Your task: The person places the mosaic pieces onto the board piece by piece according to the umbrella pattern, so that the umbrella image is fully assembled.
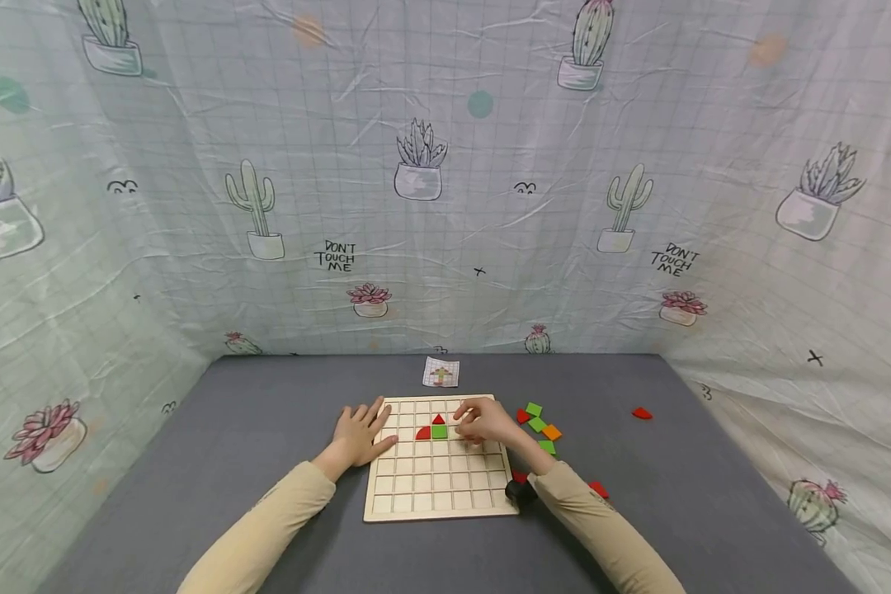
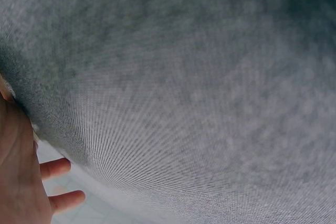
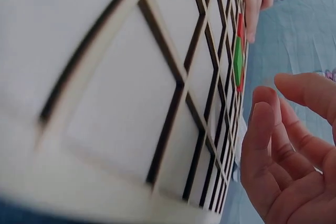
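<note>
A pale wooden grid board [image 1: 423, 487] lies on the grey table. On it are a red quarter-round tile [image 1: 424, 433], a green square tile [image 1: 440, 431] and a red triangle tile [image 1: 438, 419]. My left hand [image 1: 359, 431] rests spread on the board's left edge; part of it shows in the left wrist view. Above the board, just right of the green tile, hovers my right hand [image 1: 484, 421]. Its fingers [image 3: 310, 142] bend, with the thumb tip close to another fingertip. No tile shows between them, though the fingers may hide one.
Right of the board lie loose tiles, such as a green square [image 1: 534, 409], an orange one [image 1: 552, 432] and red ones [image 1: 642, 413]. A printed pattern card [image 1: 441, 372] sits beyond the far edge. A black object [image 1: 518, 492] is by the near-right corner, beside my right sleeve.
</note>
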